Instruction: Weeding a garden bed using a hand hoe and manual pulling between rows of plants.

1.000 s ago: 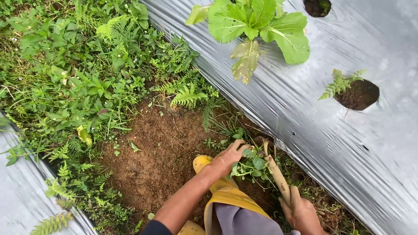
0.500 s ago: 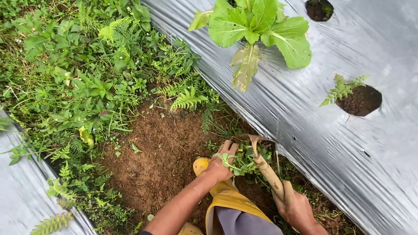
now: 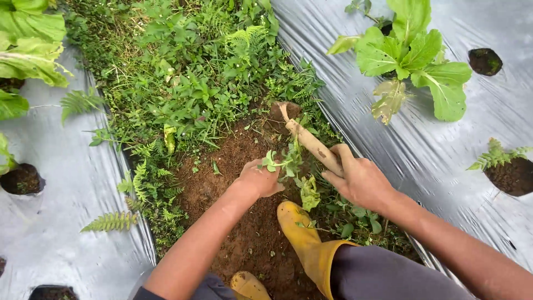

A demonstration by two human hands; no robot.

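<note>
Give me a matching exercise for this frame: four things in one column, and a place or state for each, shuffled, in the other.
Things:
1. left hand
2. right hand
3. yellow boot
4. leafy green plant

Places or states:
A. growing through a hole in the silver plastic sheet
B. planted on the bare brown soil between the hands
C. gripping a clump of weeds
D. wrapped around a wooden tool handle

Pairs: 1-C, 2-D, 3-B, 4-A
</note>
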